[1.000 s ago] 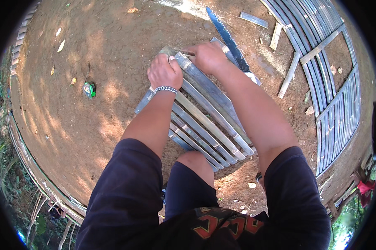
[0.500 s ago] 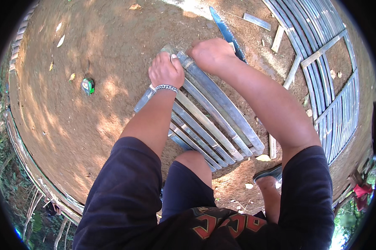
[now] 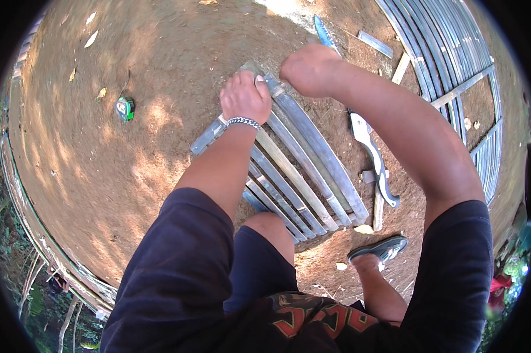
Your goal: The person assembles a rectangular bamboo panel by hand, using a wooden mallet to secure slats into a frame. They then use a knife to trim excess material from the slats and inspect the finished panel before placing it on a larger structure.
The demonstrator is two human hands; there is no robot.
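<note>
A small panel of grey bamboo slats (image 3: pixel 304 176) lies on the dirt in front of my knees. My left hand (image 3: pixel 244 97), with a metal bracelet on the wrist, presses down on the panel's far end, its fingers curled over a slat's tip. My right hand (image 3: pixel 311 69) is a blurred closed fist just right of it, lifted slightly above the slats' far ends; nothing shows in it. A long knife with a pale handle (image 3: pixel 372 156) lies on the ground under my right forearm, and its blue blade (image 3: pixel 322 30) points away.
A green tape measure (image 3: pixel 124 108) lies on the dirt to the left. Large slat panels (image 3: pixel 453 65) cover the ground at the right, with loose wood offcuts (image 3: pixel 376 43) near them. My sandalled right foot (image 3: pixel 383 248) stands beside the small panel. A low fence (image 3: pixel 42 241) curves along the left.
My right hand has come up off the slats and shifted right as a fist. The left hand stays on the panel's end. My right foot and the knife handle have come into view.
</note>
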